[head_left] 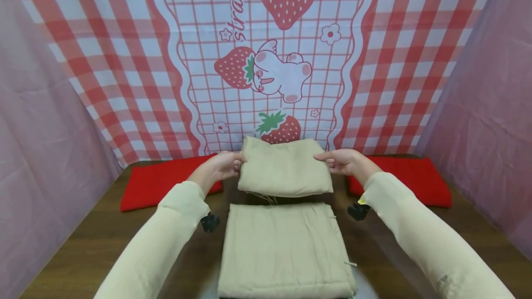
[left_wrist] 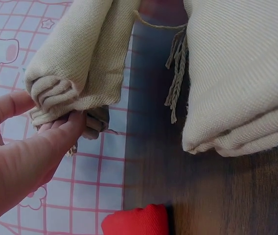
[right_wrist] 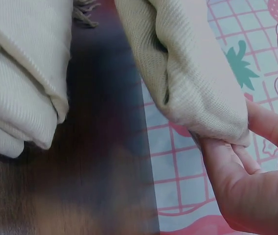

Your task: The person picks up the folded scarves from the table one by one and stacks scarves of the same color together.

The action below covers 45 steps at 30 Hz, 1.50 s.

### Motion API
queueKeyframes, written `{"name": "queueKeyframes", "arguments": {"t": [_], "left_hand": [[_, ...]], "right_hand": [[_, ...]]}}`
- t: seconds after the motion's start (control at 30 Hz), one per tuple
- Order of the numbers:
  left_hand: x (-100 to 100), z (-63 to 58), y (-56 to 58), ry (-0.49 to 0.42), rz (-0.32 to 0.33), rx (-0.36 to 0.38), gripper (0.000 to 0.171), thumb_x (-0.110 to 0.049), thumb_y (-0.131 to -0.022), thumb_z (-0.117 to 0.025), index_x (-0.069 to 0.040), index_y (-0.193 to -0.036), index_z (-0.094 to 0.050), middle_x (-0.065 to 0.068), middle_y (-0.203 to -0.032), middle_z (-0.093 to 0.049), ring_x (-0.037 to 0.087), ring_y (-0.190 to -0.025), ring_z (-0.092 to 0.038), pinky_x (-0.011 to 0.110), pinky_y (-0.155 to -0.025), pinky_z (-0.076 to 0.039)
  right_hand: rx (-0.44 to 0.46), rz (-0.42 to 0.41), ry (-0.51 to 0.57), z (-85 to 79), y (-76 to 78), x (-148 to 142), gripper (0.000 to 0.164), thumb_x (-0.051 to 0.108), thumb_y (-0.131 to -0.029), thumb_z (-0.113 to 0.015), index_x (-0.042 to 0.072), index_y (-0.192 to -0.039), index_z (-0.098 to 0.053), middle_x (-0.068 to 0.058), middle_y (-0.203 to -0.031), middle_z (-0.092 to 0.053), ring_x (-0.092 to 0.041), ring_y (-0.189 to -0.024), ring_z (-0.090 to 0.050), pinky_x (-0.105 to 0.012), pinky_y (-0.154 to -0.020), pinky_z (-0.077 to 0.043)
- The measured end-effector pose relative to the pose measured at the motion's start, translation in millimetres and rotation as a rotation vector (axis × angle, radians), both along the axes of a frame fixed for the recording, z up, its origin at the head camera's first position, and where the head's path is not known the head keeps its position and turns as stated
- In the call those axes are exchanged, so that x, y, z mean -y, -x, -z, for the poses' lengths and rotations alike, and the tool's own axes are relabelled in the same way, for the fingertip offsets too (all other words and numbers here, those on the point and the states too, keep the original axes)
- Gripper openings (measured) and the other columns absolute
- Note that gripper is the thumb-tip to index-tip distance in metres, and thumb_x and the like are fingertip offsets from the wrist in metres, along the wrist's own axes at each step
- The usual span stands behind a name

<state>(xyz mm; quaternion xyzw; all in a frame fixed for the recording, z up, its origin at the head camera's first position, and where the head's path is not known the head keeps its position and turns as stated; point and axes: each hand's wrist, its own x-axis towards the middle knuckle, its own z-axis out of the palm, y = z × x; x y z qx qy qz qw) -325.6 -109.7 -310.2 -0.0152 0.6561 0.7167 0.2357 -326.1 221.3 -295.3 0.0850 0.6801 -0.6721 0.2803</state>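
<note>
A folded beige fringed scarf [head_left: 284,167] is held up between both hands near the back of the table. My left hand [head_left: 226,165] pinches its left end; in the left wrist view the fingers [left_wrist: 63,132] lie under the rolled layers and the thumb side is by the edge. My right hand [head_left: 342,161] grips the right end, with the scarf's edge [right_wrist: 197,98] between thumb and fingers in the right wrist view. Nearer to me, a larger folded beige cloth [head_left: 287,250] lies flat, apart from the held scarf. Braided tassels [left_wrist: 175,73] hang in the gap between them.
A folded red cloth [head_left: 162,181] lies at the back left of the brown wooden table [head_left: 95,243], another red cloth [head_left: 409,179] at the back right. A strawberry-print checked curtain [head_left: 199,59] hangs behind, with pink drapes [head_left: 45,119] on both sides.
</note>
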Motion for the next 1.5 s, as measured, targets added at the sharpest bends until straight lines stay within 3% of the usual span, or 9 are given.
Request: {"name": "queueKeyframes", "arguments": {"t": [0.17,0.3,0.53,0.7,0.87,1.1,1.33,1.5], "left_hand": [[1.9,0.6,-0.9,0.003,0.0,-0.006,0.008,0.001,-0.092,-0.044,-0.002,-0.1,-0.042,-0.003,-0.067,-0.047,0.009,-0.062,-0.042,0.024,-0.067,-0.041],[3.8,0.7,-2.0,0.027,-0.007,-0.012,0.022,0.0,-0.093,-0.045,0.002,-0.115,-0.041,0.001,-0.08,-0.053,0.011,-0.069,-0.047,0.025,-0.071,-0.045],[6.8,-0.1,-8.0,0.043,-0.01,-0.018,0.028,-0.004,-0.095,-0.047,0.002,-0.121,-0.038,0.002,-0.087,-0.047,0.012,-0.073,-0.045,0.025,-0.073,-0.042],[8.7,-1.4,-12.9,0.048,-0.002,-0.032,0.033,-0.005,-0.096,-0.047,0.003,-0.126,-0.037,0.003,-0.093,-0.049,0.013,-0.076,-0.048,0.024,-0.073,-0.045],[9.6,-2.3,-16.4,0.046,-0.003,-0.038,0.031,-0.004,-0.095,-0.047,0.003,-0.124,-0.039,0.003,-0.089,-0.05,0.012,-0.073,-0.048,0.024,-0.071,-0.045],[9.1,-4.7,-22.1,0.039,0.005,-0.053,0.028,-0.005,-0.095,-0.047,0.004,-0.121,-0.04,0.002,-0.086,-0.051,0.012,-0.072,-0.048,0.024,-0.072,-0.046],[7.0,-3.8,-25.7,0.026,-0.009,-0.063,0.02,-0.001,-0.093,-0.048,0.003,-0.112,-0.043,0.0,-0.074,-0.04,0.009,-0.063,-0.035,0.022,-0.065,-0.035],[5.5,-4.4,-29.0,0.032,-0.006,-0.072,0.019,-0.001,-0.092,-0.048,0.005,-0.11,-0.045,0.001,-0.077,-0.046,0.01,-0.064,-0.038,0.023,-0.066,-0.038]], "right_hand": [[-0.042,-0.004,-0.006,0.0,-4.1,1.9,0.018,0.015,-0.097,-0.055,0.007,-0.108,-0.043,0.006,-0.076,-0.066,-0.004,-0.071,-0.063,-0.018,-0.069,-0.056],[-0.054,0.001,-0.013,1.0,-6.8,3.1,0.02,0.017,-0.096,-0.056,0.007,-0.107,-0.043,0.008,-0.075,-0.061,-0.003,-0.065,-0.052,-0.014,-0.063,-0.05],[-0.064,-0.001,0.01,1.6,-12.2,4.0,0.011,0.013,-0.097,-0.055,0.006,-0.101,-0.047,0.008,-0.071,-0.057,-0.003,-0.06,-0.04,-0.014,-0.056,-0.039],[-0.074,-0.019,0.012,0.5,-16.2,5.1,0.014,0.014,-0.097,-0.055,0.006,-0.105,-0.047,0.008,-0.074,-0.063,-0.001,-0.064,-0.052,-0.013,-0.062,-0.049],[-0.082,-0.04,0.015,0.3,-20.7,5.7,0.021,0.016,-0.097,-0.055,0.005,-0.113,-0.045,0.006,-0.081,-0.069,-0.005,-0.077,-0.066,-0.019,-0.073,-0.057],[-0.088,-0.034,0.036,-3.1,-27.5,5.1,0.023,0.016,-0.097,-0.054,0.005,-0.115,-0.045,0.005,-0.085,-0.069,-0.006,-0.08,-0.067,-0.021,-0.076,-0.057],[-0.098,-0.021,0.031,-0.6,-33.1,2.5,0.028,0.019,-0.096,-0.056,0.006,-0.118,-0.045,0.006,-0.087,-0.068,-0.008,-0.082,-0.067,-0.022,-0.078,-0.057],[-0.111,-0.023,0.028,-1.3,-36.4,1.6,0.03,0.019,-0.097,-0.055,0.005,-0.121,-0.045,0.007,-0.088,-0.068,-0.008,-0.083,-0.066,-0.022,-0.079,-0.057]]}}
